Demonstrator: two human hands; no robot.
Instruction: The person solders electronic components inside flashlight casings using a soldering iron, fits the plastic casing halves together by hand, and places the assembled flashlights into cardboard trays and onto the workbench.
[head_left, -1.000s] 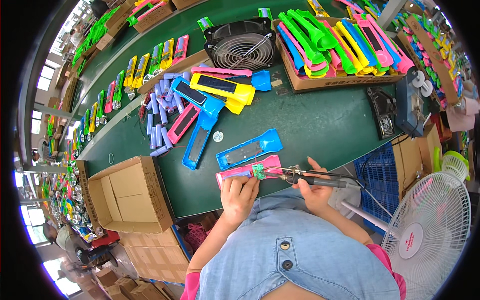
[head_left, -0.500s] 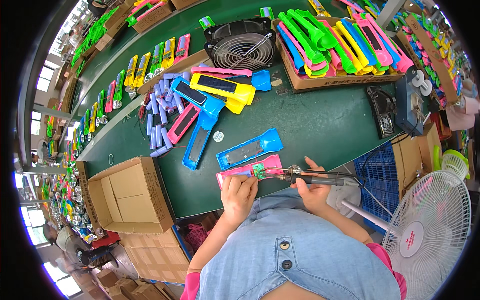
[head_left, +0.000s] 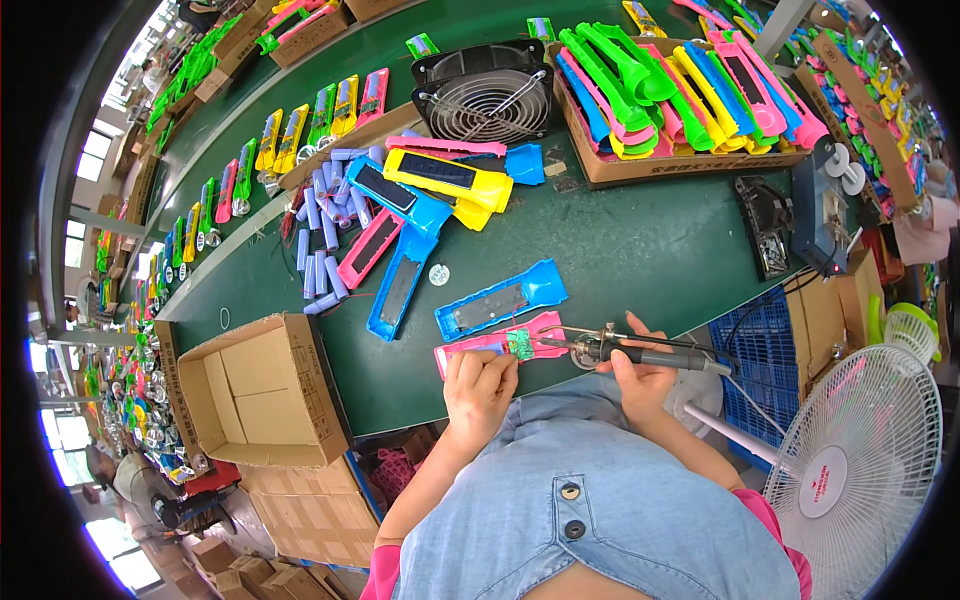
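Observation:
Just in front of me on the bench lies a pink plastic torch casing (head_left: 546,326) with a small green circuit board (head_left: 519,345) and a purple battery cell (head_left: 490,349) in it. My left hand (head_left: 480,400) is pinched at its near edge, fingertips beside the cell; what they pinch is hidden. My right hand (head_left: 645,388) grips a soldering iron (head_left: 660,358) with a metal wire guide along its front. The iron's tip end points left over the casing's right part, just right of the board. Directly behind lies a blue casing (head_left: 500,304).
Further back are casings with dark panels (head_left: 400,195), purple cells (head_left: 325,220) and a black square fan (head_left: 482,92). A carton of coloured casings (head_left: 690,165) stands back right, a soldering station (head_left: 825,215) at far right. An open carton (head_left: 262,390) is left, a white fan (head_left: 855,450) lower right.
My right hand and the soldering iron have drawn back to the right, uncovering more of the circuit board. My left hand stays at the pink casing.

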